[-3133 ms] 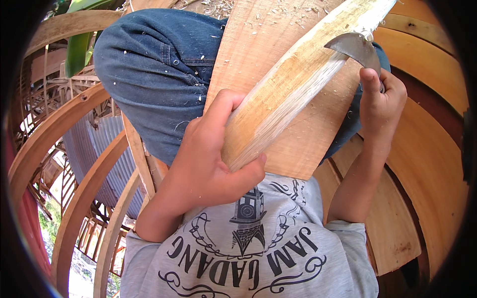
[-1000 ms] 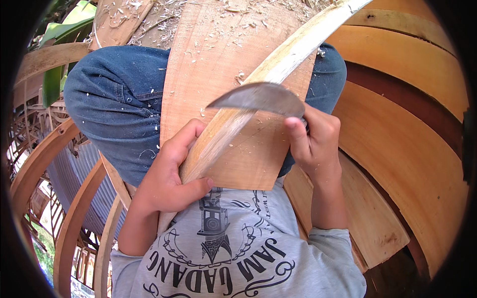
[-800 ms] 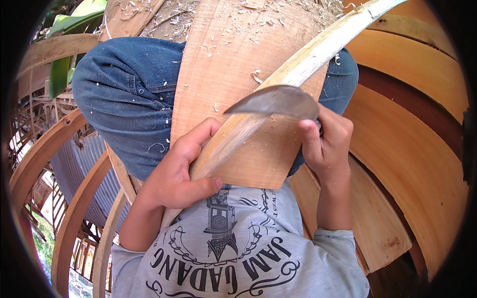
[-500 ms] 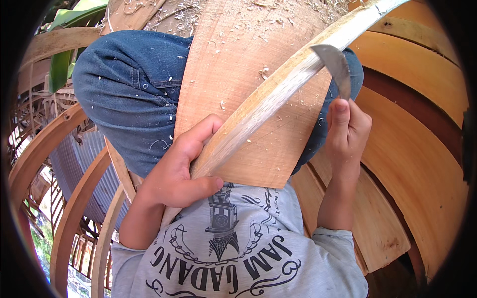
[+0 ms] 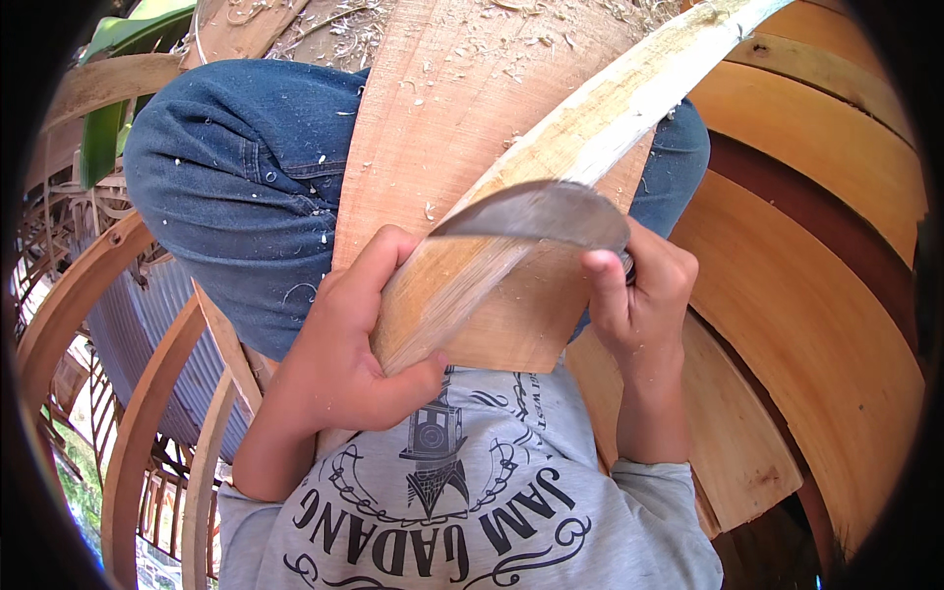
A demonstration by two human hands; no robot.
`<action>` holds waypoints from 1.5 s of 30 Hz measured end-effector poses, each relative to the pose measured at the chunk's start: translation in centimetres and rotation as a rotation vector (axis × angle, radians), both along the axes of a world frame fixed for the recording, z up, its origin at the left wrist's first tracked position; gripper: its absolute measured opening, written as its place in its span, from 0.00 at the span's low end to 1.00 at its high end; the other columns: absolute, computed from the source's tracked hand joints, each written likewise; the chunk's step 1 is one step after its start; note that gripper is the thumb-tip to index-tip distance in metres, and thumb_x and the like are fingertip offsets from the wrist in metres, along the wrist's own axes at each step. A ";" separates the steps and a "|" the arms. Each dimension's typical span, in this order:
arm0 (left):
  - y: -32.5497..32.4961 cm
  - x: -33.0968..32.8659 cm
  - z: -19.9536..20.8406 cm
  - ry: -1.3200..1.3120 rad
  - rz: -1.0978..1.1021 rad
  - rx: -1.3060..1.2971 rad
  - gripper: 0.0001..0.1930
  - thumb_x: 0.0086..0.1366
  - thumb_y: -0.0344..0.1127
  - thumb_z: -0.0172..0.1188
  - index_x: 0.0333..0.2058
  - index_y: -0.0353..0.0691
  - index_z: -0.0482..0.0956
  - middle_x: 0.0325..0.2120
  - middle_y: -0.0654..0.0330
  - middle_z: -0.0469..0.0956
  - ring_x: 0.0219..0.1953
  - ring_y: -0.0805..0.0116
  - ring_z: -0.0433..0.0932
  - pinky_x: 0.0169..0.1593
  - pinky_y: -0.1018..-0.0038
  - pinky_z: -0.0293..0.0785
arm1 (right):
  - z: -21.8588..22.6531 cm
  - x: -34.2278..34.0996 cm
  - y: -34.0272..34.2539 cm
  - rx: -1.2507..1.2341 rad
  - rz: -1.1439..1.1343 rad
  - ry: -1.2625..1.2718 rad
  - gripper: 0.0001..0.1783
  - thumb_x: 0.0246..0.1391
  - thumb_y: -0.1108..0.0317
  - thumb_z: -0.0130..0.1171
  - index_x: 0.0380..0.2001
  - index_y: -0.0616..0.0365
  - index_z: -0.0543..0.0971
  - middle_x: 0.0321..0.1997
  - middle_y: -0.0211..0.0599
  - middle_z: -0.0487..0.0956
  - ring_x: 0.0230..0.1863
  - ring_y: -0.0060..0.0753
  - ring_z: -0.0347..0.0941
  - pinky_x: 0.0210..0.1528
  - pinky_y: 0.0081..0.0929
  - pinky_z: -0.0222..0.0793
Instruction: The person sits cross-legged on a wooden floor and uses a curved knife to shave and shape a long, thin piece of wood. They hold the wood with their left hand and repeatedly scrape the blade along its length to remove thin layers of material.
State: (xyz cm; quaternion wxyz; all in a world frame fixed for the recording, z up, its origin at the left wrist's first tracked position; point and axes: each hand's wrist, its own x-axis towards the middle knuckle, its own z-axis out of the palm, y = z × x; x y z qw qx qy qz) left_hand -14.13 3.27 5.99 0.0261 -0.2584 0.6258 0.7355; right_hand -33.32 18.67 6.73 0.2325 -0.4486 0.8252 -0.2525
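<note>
My left hand wraps round the near end of a long pale wooden strip, thumb on its near side and fingers on the far side. The strip slants up to the far right, its surface partly yellowish and partly whitish and shaved. In my right hand is a curved sickle-like knife, its handle mostly hidden in my fist. The broad blade points left and passes over the strip, just beyond my left hand; whether it touches the wood I cannot tell. Beneath lies a wide reddish-brown board across my lap.
Wood shavings litter the board's far part. My legs in blue jeans flank the board. Curved planks rise on the right, curved wooden ribs and corrugated metal sheet stand on the left. Green leaves hang at the far left.
My right hand has brought the knife nearer and turned its blade leftward across the strip. The strip has rolled slightly, showing more of its yellowish face. My left hand keeps its hold.
</note>
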 end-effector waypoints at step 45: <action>0.3 0.1 2.2 -0.143 0.011 -0.279 0.27 0.45 0.32 0.68 0.44 0.36 0.67 0.31 0.51 0.77 0.35 0.58 0.82 0.38 0.71 0.74 | -2.0 0.2 0.7 -0.170 0.053 0.020 0.26 0.57 0.51 0.57 0.19 0.65 0.73 0.09 0.36 0.63 0.12 0.25 0.60 0.16 0.23 0.57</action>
